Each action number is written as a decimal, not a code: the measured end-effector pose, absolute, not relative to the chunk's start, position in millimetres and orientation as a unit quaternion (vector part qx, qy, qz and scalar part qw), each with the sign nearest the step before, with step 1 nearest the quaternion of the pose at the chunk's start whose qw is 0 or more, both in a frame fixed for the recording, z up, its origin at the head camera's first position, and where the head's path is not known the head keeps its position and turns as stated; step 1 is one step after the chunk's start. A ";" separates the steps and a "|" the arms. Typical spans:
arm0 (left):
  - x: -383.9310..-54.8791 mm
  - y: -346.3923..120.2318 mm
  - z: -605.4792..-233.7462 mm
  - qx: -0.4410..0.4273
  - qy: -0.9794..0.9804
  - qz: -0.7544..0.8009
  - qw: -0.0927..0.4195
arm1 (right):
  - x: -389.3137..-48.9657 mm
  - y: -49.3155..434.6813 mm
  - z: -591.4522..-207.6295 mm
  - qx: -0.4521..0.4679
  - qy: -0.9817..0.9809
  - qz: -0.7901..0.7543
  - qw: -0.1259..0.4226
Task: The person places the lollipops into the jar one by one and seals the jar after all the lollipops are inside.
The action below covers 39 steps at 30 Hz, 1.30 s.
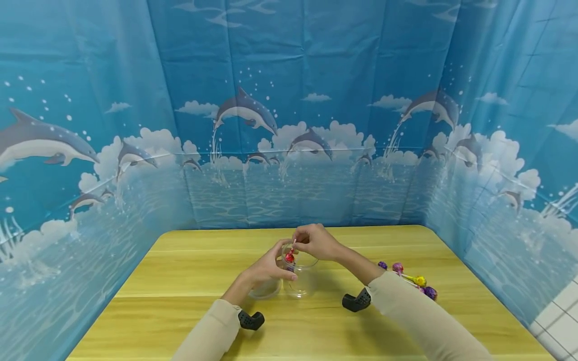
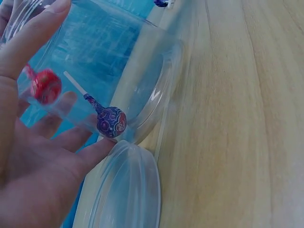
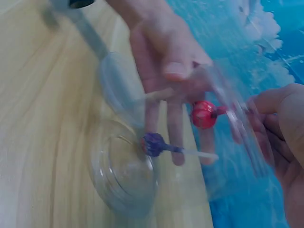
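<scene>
Gripping the clear, cylindrical plastic jar [image 1: 301, 285] from its left side, the left hand [image 1: 269, 266] has its thumb and fingers round the wall, while the right hand [image 1: 317, 242], at the jar's mouth, pinches the white stick of a round, red-wrapped lollipop [image 3: 203, 114], whose head hangs inside the jar just below the rim. A round, purple-wrapped lollipop [image 2: 111, 122] lies inside, near the jar's base. The likeliest trouble, I judge, is the red lollipop knocking the rim or dropping crookedly across the purple one if the pinch gave at a slant. The jar could also tip if the left hand's hold slackened or the right hand leaned on the rim, and a sideways nudge might shove the translucent, shallow round plastic lid [image 1: 265, 290] just left of the jar. To the jar's right, the beige fabric sleeve [image 1: 415, 311] partly covers a loose cluster of purple, pink and yellow wrapped lollipops [image 1: 420, 281], so their number cannot be told; it might brush them. The right wrist view is blurred and cuts off part of the right hand; whether lid and jar touch is unclear.
</scene>
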<state>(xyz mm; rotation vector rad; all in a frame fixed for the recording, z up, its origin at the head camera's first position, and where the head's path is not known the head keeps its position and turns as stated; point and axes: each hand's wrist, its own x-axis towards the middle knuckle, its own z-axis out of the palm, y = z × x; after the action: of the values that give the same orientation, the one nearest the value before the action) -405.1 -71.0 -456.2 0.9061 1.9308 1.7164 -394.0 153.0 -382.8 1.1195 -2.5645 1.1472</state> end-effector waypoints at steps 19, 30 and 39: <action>-403.6 -69.5 -458.2 0.343 0.685 0.611 0.197 | -393.5 133.0 -397.5 0.375 -0.866 0.318 0.090; -401.5 -67.2 -457.7 0.340 0.668 0.624 0.219 | -389.5 142.6 -392.4 0.379 -0.848 0.364 0.073; -402.5 -67.0 -459.1 0.332 0.698 0.604 0.192 | -386.4 155.4 -384.3 0.386 -0.846 0.360 0.075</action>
<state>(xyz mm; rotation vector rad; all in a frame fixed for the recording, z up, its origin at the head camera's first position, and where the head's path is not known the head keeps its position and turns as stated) -402.5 -67.0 -459.1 0.9326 1.9613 1.6965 -386.4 155.4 -384.3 1.1587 -2.5377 1.0790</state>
